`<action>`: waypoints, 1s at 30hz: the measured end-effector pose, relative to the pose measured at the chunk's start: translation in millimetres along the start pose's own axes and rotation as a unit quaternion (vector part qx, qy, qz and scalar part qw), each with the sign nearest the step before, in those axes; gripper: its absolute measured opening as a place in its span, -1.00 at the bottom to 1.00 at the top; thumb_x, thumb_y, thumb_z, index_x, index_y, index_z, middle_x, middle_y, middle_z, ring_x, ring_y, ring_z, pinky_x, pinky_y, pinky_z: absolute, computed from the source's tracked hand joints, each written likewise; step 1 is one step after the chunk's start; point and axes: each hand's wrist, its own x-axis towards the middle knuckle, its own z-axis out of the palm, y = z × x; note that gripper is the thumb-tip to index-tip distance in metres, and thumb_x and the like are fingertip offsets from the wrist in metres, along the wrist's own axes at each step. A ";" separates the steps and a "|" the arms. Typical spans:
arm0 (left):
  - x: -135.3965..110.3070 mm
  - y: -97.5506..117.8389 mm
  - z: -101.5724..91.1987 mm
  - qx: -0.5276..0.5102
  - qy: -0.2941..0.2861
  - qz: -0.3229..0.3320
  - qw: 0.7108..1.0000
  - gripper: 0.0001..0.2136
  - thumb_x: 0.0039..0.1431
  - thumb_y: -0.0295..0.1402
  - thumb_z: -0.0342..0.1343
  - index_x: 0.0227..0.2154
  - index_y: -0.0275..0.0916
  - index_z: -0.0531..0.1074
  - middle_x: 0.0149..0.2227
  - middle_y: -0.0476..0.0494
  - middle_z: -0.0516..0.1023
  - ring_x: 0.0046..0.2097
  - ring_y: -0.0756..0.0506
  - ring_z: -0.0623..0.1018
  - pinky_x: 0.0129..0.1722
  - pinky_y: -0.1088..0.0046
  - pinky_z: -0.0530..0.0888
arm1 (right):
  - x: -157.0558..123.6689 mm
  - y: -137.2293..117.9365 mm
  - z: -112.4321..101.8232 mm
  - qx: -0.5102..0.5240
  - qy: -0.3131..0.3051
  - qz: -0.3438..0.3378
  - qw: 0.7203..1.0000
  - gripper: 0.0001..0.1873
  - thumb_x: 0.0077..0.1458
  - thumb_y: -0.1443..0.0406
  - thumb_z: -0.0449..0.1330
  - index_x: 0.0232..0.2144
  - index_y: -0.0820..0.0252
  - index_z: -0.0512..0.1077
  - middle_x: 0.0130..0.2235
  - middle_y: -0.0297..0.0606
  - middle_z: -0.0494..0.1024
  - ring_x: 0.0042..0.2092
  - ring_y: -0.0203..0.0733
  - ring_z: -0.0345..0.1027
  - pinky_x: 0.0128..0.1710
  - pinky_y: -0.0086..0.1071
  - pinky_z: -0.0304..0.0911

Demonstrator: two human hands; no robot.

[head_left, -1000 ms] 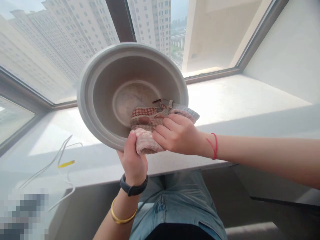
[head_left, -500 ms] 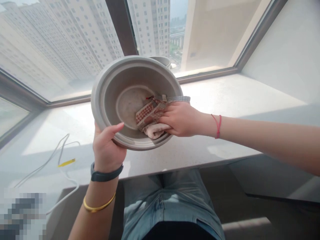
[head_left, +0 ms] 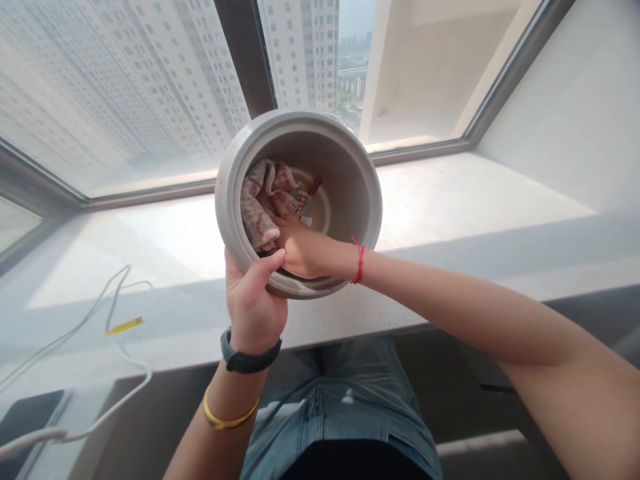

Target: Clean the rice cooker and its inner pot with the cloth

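Note:
A grey round pot (head_left: 350,187) is held up over the window sill, its mouth tipped toward me. My left hand (head_left: 255,300) grips its near rim from below, thumb over the edge. My right hand (head_left: 300,247) reaches inside the pot and presses a pink patterned cloth (head_left: 257,210) against the left inner wall. The fingers of that hand are partly hidden by the cloth and the rim. A red string sits on my right wrist, a dark band and a gold bangle on my left.
A pale stone window sill (head_left: 450,200) runs across the view under large windows. White cables (head_left: 115,300) with a yellow tag lie on the sill at left. A dark flat device (head_left: 25,417) lies at the bottom left. My jeans show below the sill's edge.
The pot has turned so its opening faces me more squarely. My right hand has gone deeper inside, carrying the cloth from the lower rim to the left wall. My left hand shifted right along the rim.

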 end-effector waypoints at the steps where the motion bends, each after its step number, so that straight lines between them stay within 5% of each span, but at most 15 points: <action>1: -1.4 0.4 -0.3 0.000 0.007 -0.004 1.000 -0.64 -0.10 -0.56 0.25 -0.19 -0.11 0.53 -0.22 0.02 0.62 -0.07 -0.13 0.60 0.05 0.33 0.51 | 1.8 4.9 0.9 -0.058 0.011 0.022 0.998 -0.56 0.33 0.32 0.06 0.22 0.07 0.38 0.37 -0.07 0.25 0.29 0.11 0.18 0.23 0.02 0.19; 5: -4.0 6.4 -1.8 0.032 0.033 0.001 0.999 -0.55 -0.15 -0.55 0.21 -0.12 -0.08 0.52 -0.24 0.04 0.60 -0.08 -0.15 0.59 0.02 0.30 0.52 | 4.4 14.2 -4.2 -0.187 0.049 0.108 0.975 -0.41 0.35 0.38 -0.04 0.38 -0.03 0.18 0.43 -0.13 0.14 0.35 0.26 0.00 0.14 0.08 0.21; 10: 0.8 14.8 -5.4 0.055 0.049 0.026 0.997 -0.55 -0.20 -0.56 0.16 -0.16 -0.07 0.52 -0.26 0.05 0.57 -0.14 -0.13 0.58 -0.06 0.33 0.54 | -6.7 3.1 -20.6 -0.266 0.011 0.226 0.937 -0.41 0.36 0.39 -0.15 0.39 0.20 0.17 0.29 0.17 0.31 0.09 0.23 0.32 -0.17 -0.14 0.27; 13: 4.2 13.6 -6.5 0.050 0.055 0.030 0.997 -0.58 -0.22 -0.56 0.14 -0.22 -0.08 0.52 -0.30 0.06 0.55 -0.17 -0.12 0.57 -0.09 0.35 0.53 | -18.5 -2.9 -26.7 -0.234 -0.039 0.227 0.944 -0.48 0.26 0.39 0.02 0.23 0.36 0.38 0.04 0.19 0.54 -0.11 0.09 0.45 -0.27 -0.23 0.23; 16: 6.9 9.2 -6.2 0.055 0.065 0.032 0.996 -0.60 -0.24 -0.53 0.12 -0.24 -0.11 0.51 -0.34 0.05 0.52 -0.22 -0.09 0.54 -0.14 0.40 0.50 | -30.5 -7.5 -32.1 -0.139 -0.096 0.193 0.967 -0.71 0.14 0.35 0.16 -0.12 0.24 0.59 -0.23 -0.01 0.66 -0.26 -0.01 0.48 -0.35 -0.28 0.17; 20: 10.7 3.9 -9.1 0.070 0.084 0.002 0.994 -0.62 -0.29 -0.52 0.10 -0.29 -0.12 0.50 -0.36 0.02 0.50 -0.23 -0.08 0.52 -0.15 0.43 0.47 | -50.0 -19.2 -43.3 -0.100 -0.108 0.183 0.972 -0.83 0.13 0.35 0.18 -0.30 0.15 0.60 -0.29 -0.13 0.66 -0.29 -0.05 0.48 -0.34 -0.28 0.16; 25: 13.1 0.2 -17.5 0.091 0.072 -0.002 0.993 -0.67 -0.27 -0.50 0.11 -0.33 -0.11 0.48 -0.31 -0.01 0.52 -0.20 -0.10 0.50 -0.17 0.44 0.47 | -88.7 -43.7 -60.2 -0.115 -0.018 0.143 0.983 -0.83 0.09 0.37 0.24 -0.23 0.20 0.57 -0.16 -0.06 0.62 -0.12 0.04 0.42 -0.12 -0.16 0.28; 28: 14.0 1.1 -21.7 0.079 0.077 -0.005 0.994 -0.71 -0.27 -0.52 0.13 -0.38 -0.11 0.47 -0.35 0.04 0.51 -0.25 -0.06 0.50 -0.19 0.46 0.46 | -117.9 -49.5 -69.8 -0.091 0.118 0.127 0.981 -0.70 0.14 0.33 0.22 -0.06 0.22 0.55 -0.04 -0.01 0.60 -0.05 0.10 0.42 -0.03 -0.04 0.33; 30: 15.0 2.0 -24.1 0.069 0.085 -0.011 0.994 -0.74 -0.27 -0.53 0.13 -0.43 -0.12 0.45 -0.39 0.04 0.51 -0.23 -0.08 0.52 -0.16 0.44 0.48 | -136.3 -42.5 -72.8 -0.103 0.240 0.137 0.956 -0.61 0.18 0.34 0.21 0.06 0.18 0.52 0.03 -0.01 0.58 0.02 0.13 0.43 0.05 0.03 0.32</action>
